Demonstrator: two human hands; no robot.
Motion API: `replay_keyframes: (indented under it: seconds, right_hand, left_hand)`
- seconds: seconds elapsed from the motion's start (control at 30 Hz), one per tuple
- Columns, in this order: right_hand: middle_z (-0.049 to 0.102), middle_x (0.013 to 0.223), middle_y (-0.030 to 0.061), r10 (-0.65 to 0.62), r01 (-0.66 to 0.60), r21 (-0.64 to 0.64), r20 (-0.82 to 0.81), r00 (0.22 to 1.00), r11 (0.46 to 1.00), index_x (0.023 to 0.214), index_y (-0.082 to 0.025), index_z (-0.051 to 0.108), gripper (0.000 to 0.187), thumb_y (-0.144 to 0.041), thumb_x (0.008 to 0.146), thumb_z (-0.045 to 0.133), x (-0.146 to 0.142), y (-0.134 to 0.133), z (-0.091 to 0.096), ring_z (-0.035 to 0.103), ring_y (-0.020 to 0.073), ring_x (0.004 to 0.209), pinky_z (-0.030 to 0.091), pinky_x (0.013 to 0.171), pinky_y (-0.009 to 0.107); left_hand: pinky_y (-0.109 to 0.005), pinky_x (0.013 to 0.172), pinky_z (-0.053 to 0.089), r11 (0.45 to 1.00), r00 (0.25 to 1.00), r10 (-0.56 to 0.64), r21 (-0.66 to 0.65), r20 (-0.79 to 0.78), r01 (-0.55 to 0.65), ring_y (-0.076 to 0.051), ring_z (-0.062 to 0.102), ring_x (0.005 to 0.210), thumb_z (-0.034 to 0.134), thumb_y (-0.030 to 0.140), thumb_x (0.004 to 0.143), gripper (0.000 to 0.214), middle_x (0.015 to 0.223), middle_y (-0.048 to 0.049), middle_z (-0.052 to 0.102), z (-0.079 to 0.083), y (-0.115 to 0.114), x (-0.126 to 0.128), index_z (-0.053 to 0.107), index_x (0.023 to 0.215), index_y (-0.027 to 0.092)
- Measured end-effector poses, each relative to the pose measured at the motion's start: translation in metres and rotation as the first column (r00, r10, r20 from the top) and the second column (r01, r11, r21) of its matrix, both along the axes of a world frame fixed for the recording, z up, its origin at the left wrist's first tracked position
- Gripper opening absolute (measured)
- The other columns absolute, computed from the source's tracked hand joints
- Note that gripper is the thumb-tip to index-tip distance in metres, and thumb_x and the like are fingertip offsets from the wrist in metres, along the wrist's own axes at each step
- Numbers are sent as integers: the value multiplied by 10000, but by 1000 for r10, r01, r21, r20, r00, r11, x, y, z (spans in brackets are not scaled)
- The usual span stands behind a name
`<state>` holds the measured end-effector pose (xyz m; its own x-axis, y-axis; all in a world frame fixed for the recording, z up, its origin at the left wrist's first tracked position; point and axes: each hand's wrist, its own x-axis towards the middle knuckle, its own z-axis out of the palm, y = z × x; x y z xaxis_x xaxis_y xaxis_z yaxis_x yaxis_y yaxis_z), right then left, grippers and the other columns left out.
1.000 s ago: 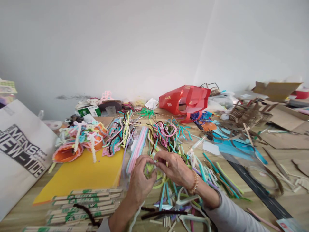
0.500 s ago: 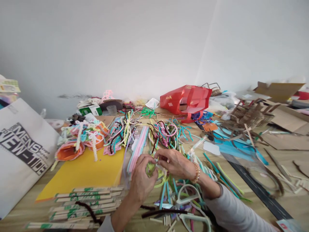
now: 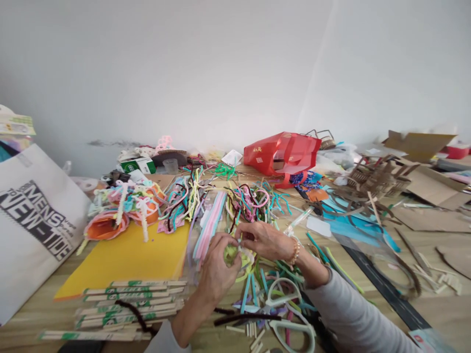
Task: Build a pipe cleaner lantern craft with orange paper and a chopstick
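Note:
My left hand (image 3: 217,267) and my right hand (image 3: 263,241) meet low in the middle of the view. Both pinch a small yellow-green pipe cleaner piece (image 3: 231,255), partly hidden by my fingers. A bead bracelet (image 3: 294,253) circles my right wrist. Under my hands lies a heap of loose coloured pipe cleaners (image 3: 265,289). A clear bag of pink and blue pipe cleaners (image 3: 209,230) lies just beyond my left hand, and a yellow card sheet (image 3: 125,264) lies to its left.
Bundled wooden sticks with green print (image 3: 128,306) lie at the near left. Pipe cleaner flowers (image 3: 121,206) and a white printed tote bag (image 3: 37,220) are further left. A red bag (image 3: 281,154) stands at the back. Cardboard scraps (image 3: 430,218) cover the right.
My hands stay together on the yellow-green piece and sit slightly higher in the picture. The whole scene has shifted a little as my head moved.

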<state>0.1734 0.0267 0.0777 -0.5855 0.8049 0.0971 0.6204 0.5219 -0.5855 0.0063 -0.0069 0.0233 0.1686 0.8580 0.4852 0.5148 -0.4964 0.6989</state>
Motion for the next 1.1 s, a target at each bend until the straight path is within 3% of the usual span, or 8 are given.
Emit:
replay_keyframes:
  seconds: [0.17,0.4,0.53,0.7,0.83,1.1]
  right_hand:
    - [580,713,-19,-12,12,7,-31,999,1000,839,-162,638,168,-51,737,561,-1,5,-3,512,103,637,344,589,185]
    - [579,652,-26,-21,20,-23,-37,999,1000,785,-155,630,93,-87,747,580,1,5,-3,516,104,610,362,580,190]
    - [574,630,-34,-53,48,-63,-72,996,997,788,-157,631,93,-93,733,591,1,5,-5,513,100,591,359,549,180]
    - [541,589,-53,-80,68,-105,-117,990,992,747,-157,609,67,-101,711,595,0,5,-9,480,86,545,334,504,177]
    - [503,561,-62,-86,64,-143,-154,984,988,689,-153,581,65,-89,687,581,-2,6,-10,449,79,529,314,483,175]
    - [482,556,-63,-73,41,-175,-180,981,984,670,-151,568,61,-95,693,571,-3,4,-8,437,77,529,317,482,173]
  left_hand:
    - [-405,853,469,1000,1000,-8,9,9,8,-235,572,942,554,90,699,161,912,-54,600,0,0,0,567,821,194]
    - [-380,833,478,999,1000,-12,30,16,11,-226,576,930,555,67,691,175,893,-41,593,-1,-3,2,545,803,202]
    - [-368,812,482,999,1000,-2,43,15,2,-224,581,914,625,143,727,137,893,-28,592,-1,-4,3,544,814,211]
    - [-381,779,467,993,991,82,91,-102,-73,-242,557,902,720,237,712,204,888,-30,583,2,-6,4,531,785,211]
    - [-397,766,436,979,959,157,167,-237,-119,-253,527,877,701,302,750,204,865,-37,566,2,-7,4,517,761,214]
    - [-379,741,415,985,955,123,148,-268,-86,-243,514,852,610,368,838,200,853,-41,549,3,-8,4,504,787,206]
